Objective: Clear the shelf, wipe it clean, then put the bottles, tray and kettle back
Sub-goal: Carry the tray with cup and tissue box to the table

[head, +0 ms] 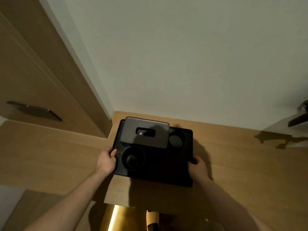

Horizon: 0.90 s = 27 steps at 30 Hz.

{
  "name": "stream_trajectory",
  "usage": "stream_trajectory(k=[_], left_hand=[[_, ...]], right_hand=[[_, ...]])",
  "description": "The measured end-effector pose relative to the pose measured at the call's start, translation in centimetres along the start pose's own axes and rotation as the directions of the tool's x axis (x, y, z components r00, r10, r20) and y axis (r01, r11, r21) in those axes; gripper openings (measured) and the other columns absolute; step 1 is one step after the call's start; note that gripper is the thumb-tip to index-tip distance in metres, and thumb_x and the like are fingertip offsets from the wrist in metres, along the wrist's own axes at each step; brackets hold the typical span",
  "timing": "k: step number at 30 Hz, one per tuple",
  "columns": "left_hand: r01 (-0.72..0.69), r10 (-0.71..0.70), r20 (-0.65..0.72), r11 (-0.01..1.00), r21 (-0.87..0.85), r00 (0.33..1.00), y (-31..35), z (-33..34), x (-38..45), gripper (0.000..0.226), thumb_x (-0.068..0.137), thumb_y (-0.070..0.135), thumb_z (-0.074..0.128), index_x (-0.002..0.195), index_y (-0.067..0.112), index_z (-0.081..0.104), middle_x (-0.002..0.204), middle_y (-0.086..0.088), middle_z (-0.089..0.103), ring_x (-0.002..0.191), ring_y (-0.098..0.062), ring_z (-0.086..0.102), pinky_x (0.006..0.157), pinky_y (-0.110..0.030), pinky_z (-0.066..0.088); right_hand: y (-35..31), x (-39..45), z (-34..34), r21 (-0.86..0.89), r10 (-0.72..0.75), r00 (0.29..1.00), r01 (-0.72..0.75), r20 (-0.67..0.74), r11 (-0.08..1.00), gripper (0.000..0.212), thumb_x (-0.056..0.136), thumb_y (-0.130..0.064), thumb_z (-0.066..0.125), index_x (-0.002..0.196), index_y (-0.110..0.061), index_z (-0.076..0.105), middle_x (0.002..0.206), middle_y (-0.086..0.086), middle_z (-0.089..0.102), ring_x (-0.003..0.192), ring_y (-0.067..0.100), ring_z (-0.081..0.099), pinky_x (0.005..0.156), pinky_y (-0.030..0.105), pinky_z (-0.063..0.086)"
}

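A black rectangular tray lies on the wooden shelf close to the wall corner. On it stand a grey tissue box at the back, a dark round bowl at the front left and a dark round cup at the back right. My left hand grips the tray's left edge. My right hand grips its right edge. No bottles or kettle are in view.
A wooden cabinet door with a dark handle rises at the left. The white wall stands right behind the tray. A dark object juts in at the far right above the shelf. A lit strip glows below the shelf front.
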<state>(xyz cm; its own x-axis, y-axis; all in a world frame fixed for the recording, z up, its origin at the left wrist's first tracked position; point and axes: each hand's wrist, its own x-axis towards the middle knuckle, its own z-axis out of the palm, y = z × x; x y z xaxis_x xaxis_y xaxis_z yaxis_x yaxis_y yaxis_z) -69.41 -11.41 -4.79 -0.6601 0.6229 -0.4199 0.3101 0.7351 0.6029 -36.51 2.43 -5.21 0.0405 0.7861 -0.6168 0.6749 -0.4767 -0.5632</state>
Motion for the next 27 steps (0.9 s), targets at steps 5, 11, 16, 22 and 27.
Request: stream_trajectory(k=[5,11,16,22,27], left_hand=[[-0.057,0.058,0.059,0.998,-0.013,0.997,2.4,0.1,-5.3,0.029,0.107,0.024,0.051,0.124,0.003,0.061,0.12,-0.014,0.058,0.117,-0.034,0.056,0.098,-0.041,0.044],[-0.156,0.153,0.061,0.987,0.038,0.986,3.5,3.4,-12.7,0.021,0.105,0.024,0.055,0.094,0.009,0.064,0.097,-0.011,0.066,0.093,-0.031,0.062,0.081,-0.038,0.047],[-0.211,0.205,0.077,0.974,0.082,0.976,5.1,8.1,-20.2,0.025,0.104,0.024,0.057,0.087,0.006,0.063,0.087,-0.008,0.063,0.083,-0.028,0.057,0.073,-0.034,0.04],[-0.27,0.253,0.157,0.958,0.097,0.955,7.3,15.4,-30.6,0.027,0.105,0.029,0.055,0.088,0.011,0.065,0.083,-0.009,0.068,0.079,-0.026,0.062,0.072,-0.04,0.049],[-0.307,0.275,0.245,0.946,0.101,0.93,9.8,21.9,-39.5,0.022,0.107,0.031,0.053,0.109,0.015,0.068,0.098,-0.008,0.071,0.09,-0.027,0.064,0.069,-0.035,0.045]], right_hand=[[3.7,-3.2,-4.7,0.055,-0.015,0.999,0.013,0.033,0.998,0.033,0.105,-0.017,0.054,0.138,-0.015,0.053,0.131,0.007,0.06,0.116,0.029,0.06,0.086,0.039,0.05],[11.0,-8.1,-10.9,0.1,-0.025,0.999,0.028,-0.032,0.995,0.004,0.102,-0.017,0.057,0.106,-0.018,0.059,0.111,0.003,0.065,0.104,0.027,0.063,0.082,0.039,0.05],[19.5,-11.9,-16.5,0.213,0.046,0.995,-0.027,-0.088,0.977,0.029,0.098,-0.014,0.063,0.127,-0.011,0.063,0.121,0.012,0.068,0.116,0.033,0.062,0.098,0.039,0.048],[30.4,-17.1,-24.8,0.256,0.063,0.992,-0.033,-0.112,0.966,0.009,0.102,-0.019,0.059,0.107,-0.026,0.062,0.111,-0.003,0.069,0.107,0.02,0.064,0.1,0.046,0.053],[39.4,-21.9,-31.8,0.317,0.078,0.986,-0.027,-0.149,0.948,0.014,0.104,-0.016,0.056,0.115,-0.024,0.06,0.11,-0.001,0.067,0.101,0.018,0.065,0.095,0.046,0.056]])
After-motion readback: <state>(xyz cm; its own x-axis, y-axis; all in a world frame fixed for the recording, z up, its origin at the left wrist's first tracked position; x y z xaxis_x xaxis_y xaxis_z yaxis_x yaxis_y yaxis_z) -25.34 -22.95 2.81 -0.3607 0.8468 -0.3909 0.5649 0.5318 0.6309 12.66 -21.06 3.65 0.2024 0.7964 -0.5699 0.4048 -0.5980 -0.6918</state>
